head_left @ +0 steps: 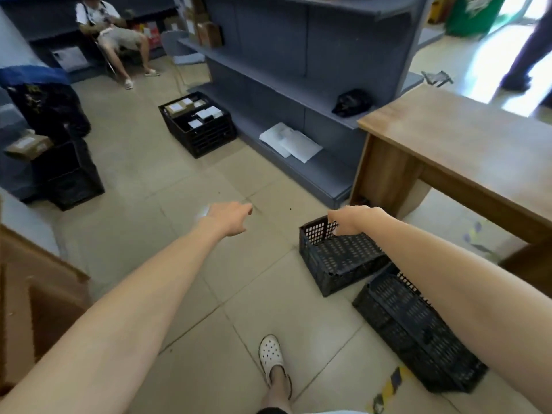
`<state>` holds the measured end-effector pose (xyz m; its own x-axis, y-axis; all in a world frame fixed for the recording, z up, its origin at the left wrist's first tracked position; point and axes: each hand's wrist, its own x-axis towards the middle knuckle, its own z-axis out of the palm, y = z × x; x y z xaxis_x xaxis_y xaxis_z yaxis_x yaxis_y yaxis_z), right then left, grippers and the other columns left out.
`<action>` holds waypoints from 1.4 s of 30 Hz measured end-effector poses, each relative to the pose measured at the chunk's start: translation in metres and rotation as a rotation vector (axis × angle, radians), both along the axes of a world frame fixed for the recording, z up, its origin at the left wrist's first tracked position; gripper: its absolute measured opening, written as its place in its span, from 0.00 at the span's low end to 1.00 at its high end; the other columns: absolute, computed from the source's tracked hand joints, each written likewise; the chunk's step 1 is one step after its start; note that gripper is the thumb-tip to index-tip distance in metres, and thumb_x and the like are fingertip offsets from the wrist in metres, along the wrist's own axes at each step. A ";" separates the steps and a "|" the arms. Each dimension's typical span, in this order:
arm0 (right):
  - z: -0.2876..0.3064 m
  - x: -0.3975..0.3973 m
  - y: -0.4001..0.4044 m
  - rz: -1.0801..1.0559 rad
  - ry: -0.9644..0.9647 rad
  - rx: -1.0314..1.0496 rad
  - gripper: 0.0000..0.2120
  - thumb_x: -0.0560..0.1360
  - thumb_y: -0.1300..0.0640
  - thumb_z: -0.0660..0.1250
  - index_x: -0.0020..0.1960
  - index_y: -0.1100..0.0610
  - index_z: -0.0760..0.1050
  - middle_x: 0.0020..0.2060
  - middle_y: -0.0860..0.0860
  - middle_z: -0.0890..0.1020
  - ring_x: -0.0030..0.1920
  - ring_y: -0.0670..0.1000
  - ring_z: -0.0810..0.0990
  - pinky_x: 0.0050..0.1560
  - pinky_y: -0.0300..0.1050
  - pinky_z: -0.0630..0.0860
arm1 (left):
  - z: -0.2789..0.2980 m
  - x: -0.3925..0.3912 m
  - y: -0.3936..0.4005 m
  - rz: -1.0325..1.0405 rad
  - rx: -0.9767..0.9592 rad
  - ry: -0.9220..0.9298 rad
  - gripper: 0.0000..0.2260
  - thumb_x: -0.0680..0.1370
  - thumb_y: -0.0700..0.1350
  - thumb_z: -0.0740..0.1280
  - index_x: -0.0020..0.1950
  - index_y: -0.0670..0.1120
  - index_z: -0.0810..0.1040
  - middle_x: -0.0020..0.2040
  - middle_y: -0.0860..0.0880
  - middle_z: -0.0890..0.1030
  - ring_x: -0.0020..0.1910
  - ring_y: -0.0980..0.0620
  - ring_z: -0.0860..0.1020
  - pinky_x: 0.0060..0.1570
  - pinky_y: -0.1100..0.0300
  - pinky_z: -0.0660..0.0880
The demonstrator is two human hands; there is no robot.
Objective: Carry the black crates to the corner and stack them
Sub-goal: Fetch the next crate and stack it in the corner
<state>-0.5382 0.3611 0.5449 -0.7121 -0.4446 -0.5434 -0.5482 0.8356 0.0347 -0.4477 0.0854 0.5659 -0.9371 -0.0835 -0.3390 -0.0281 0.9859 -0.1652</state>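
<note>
An empty black crate (337, 261) sits on the tiled floor at centre right. My right hand (352, 221) reaches over its far rim, fingers curled down at the wall; whether they hold the rim is hidden. A second empty black crate (418, 333) lies tilted beside it, under my right forearm. My left hand (230, 216) hovers above bare floor to the left of the crates, fingers loosely extended, holding nothing. A third black crate (198, 127) filled with boxes stands farther off by the shelving. More black crates (71, 174) are stacked at the far left.
Grey shelving (298, 85) runs along the back right. A wooden table (457, 150) stands right of the crates. A seated person (119, 34) is at the back left; another person's legs (525, 55) are top right. Cardboard boxes (38, 294) sit at the near left. My white shoe (270, 357) is below.
</note>
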 end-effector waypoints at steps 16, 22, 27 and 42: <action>-0.002 -0.177 -0.095 -0.243 -0.032 -0.097 0.18 0.78 0.51 0.59 0.67 0.49 0.68 0.61 0.55 0.76 0.59 0.59 0.76 0.60 0.55 0.74 | -0.032 -0.217 -0.101 -0.160 0.043 -0.046 0.16 0.81 0.53 0.59 0.67 0.49 0.70 0.67 0.46 0.75 0.65 0.45 0.74 0.55 0.54 0.71; -0.033 -0.211 -0.122 -0.230 -0.110 -0.026 0.19 0.78 0.51 0.60 0.68 0.48 0.67 0.63 0.55 0.75 0.60 0.59 0.76 0.58 0.53 0.73 | -0.044 -0.239 -0.137 -0.092 0.080 -0.073 0.16 0.81 0.52 0.59 0.67 0.49 0.71 0.67 0.45 0.75 0.65 0.44 0.74 0.60 0.54 0.70; -0.047 -0.247 -0.140 -0.201 -0.139 -0.017 0.19 0.78 0.50 0.61 0.69 0.48 0.66 0.63 0.55 0.75 0.59 0.58 0.76 0.60 0.56 0.74 | -0.057 -0.266 -0.157 0.026 0.182 -0.132 0.15 0.80 0.52 0.59 0.65 0.51 0.72 0.63 0.47 0.77 0.62 0.44 0.75 0.56 0.53 0.71; -0.036 -0.449 -0.095 -0.272 -0.118 -0.105 0.19 0.77 0.45 0.62 0.66 0.48 0.69 0.61 0.53 0.76 0.57 0.58 0.77 0.61 0.58 0.73 | -0.034 -0.464 -0.081 -0.076 0.177 -0.145 0.16 0.79 0.54 0.60 0.65 0.52 0.70 0.64 0.46 0.76 0.61 0.43 0.75 0.61 0.48 0.71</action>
